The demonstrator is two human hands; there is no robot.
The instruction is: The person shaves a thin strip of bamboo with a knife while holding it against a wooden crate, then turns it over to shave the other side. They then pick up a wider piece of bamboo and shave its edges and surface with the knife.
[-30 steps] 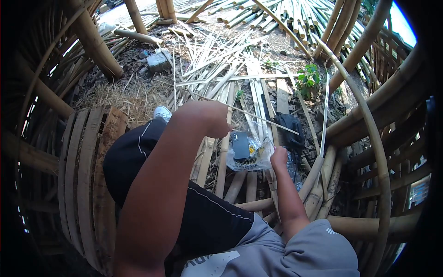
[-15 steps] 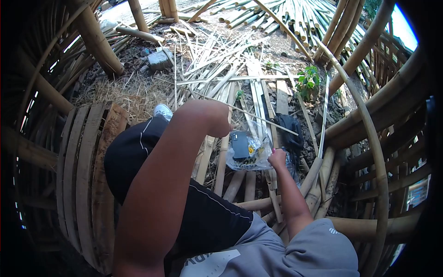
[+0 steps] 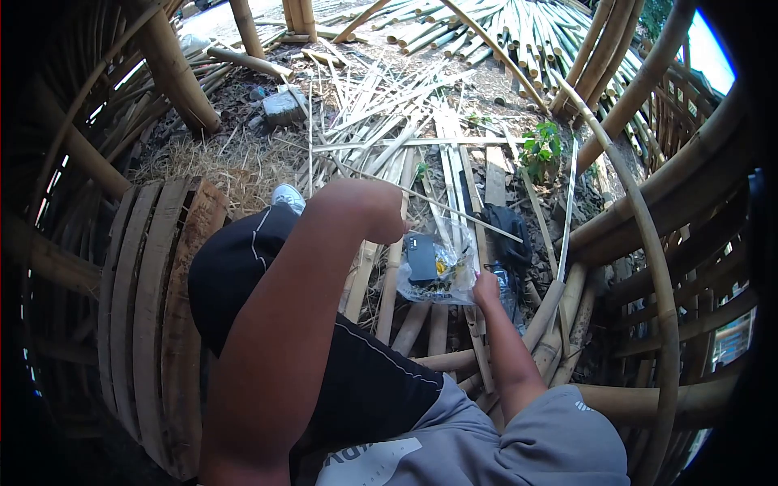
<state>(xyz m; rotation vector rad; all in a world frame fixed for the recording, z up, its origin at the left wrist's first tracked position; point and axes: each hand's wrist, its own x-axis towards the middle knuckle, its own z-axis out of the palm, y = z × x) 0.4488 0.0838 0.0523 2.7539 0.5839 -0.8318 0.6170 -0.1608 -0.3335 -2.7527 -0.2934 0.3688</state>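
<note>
My right hand (image 3: 485,289) is closed at the right edge of a clear plastic bag (image 3: 429,295) with printed letters, gripping it there. A small pink bit shows at the fingertips. On the bag rests a dark smartphone (image 3: 421,257), back side up, with something small and yellow (image 3: 440,266) beside it. My left hand (image 3: 381,212) is bent down at the wrist, left of the phone. Its fingers look curled, and the wrist and back of the hand hide most of them. A long thin bamboo strip (image 3: 462,212) passes just behind that hand.
A black bag (image 3: 509,231) and a clear plastic bottle (image 3: 504,285) lie right of my right hand. Split bamboo strips (image 3: 381,105) litter the ground ahead. A slatted wooden seat (image 3: 154,316) stands left, a grey block (image 3: 284,107) farther off. Bamboo poles (image 3: 640,202) frame both sides.
My right hand has shifted slightly down, and the right side of the plastic bag has folded with it. Less pink shows at its fingers. My left hand stays nearly still.
</note>
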